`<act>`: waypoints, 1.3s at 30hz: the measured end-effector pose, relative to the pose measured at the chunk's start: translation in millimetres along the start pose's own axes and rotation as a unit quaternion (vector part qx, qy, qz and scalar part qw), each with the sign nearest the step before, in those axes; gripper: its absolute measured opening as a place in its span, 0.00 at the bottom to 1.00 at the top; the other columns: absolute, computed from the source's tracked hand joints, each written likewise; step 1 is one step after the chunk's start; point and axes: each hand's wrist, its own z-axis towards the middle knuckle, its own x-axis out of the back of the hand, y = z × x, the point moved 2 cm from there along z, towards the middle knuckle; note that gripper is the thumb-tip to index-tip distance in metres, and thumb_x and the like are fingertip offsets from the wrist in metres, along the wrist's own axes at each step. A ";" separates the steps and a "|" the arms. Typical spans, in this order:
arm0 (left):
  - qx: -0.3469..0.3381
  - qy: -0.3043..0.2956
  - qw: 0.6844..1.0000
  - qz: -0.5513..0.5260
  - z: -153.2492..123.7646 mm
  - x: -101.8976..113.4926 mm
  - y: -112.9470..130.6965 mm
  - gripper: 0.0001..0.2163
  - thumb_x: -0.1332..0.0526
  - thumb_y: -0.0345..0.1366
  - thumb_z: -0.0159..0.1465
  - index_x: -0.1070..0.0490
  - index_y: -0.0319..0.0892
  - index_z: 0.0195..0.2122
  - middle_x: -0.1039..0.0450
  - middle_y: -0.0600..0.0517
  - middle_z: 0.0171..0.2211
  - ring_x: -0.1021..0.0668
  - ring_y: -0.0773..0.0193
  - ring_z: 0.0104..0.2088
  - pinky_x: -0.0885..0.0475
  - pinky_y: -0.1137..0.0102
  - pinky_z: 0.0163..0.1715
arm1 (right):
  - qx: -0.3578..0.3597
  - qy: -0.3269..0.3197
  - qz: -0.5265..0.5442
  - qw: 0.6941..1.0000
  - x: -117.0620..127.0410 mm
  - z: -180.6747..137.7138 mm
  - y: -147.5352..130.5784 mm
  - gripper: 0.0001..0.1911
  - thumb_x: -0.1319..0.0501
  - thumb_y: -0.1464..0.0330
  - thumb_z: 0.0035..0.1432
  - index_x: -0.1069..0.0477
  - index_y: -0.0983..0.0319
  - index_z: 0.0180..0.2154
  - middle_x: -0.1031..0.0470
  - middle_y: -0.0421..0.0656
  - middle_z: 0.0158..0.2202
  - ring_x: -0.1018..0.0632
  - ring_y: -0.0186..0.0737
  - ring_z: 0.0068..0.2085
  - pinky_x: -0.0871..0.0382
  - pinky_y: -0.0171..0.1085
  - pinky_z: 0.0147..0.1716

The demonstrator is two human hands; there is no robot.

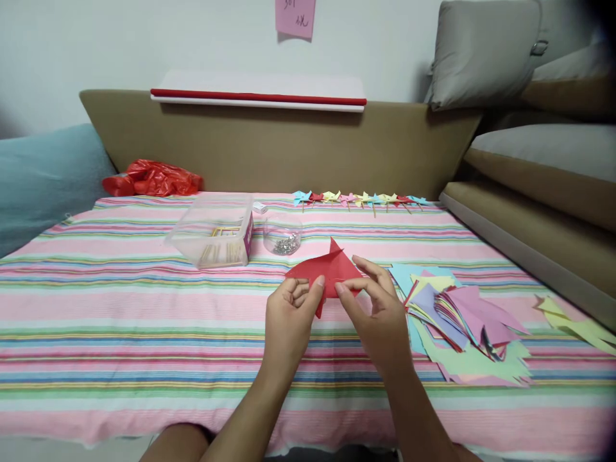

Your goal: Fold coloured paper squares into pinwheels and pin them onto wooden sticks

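- Bare forearms (pixel 253 407) rise from the bottom edge of the frame, with part of a leg (pixel 174 444) at lower left.
- Red paper (pixel 337 268) is at the centre of the frame, above the striped cloth (pixel 144 314), its pointed corners at differing angles.
- The left hand (pixel 290 311) has its thumb on top and its fingers curled narrowly beneath, holding the paper's left part; the right hand (pixel 382 311) appears to pinch the right part between thumb and forefinger, its other fingers loosely bent.
- Should either thumb lift, a bent corner could spring back; a hard tug could tear the sheet, thin as it seems.
- Right of centre, loose cut sheets (pixel 474 321) lie near the right forearm, so a sideways sweep could scatter them.
- Left of centre, a clear tub (pixel 283 224) of small metal pieces could spill if knocked; the clear box (pixel 206 221) of sticks (pixel 224 253) stands beside it.
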 end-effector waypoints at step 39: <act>-0.010 -0.186 0.979 0.077 -1.5 9.2 18.0 0.26 0.29 0.39 0.60 0.34 0.47 0.58 0.25 0.55 0.26 0.24 0.65 0.26 0.33 0.74 0.28 | -0.241 -0.188 0.274 0.912 21.9 4.8 -5.9 0.17 0.29 0.56 0.54 0.18 0.59 0.42 0.18 0.46 0.47 0.20 0.51 0.49 0.23 0.43 0.43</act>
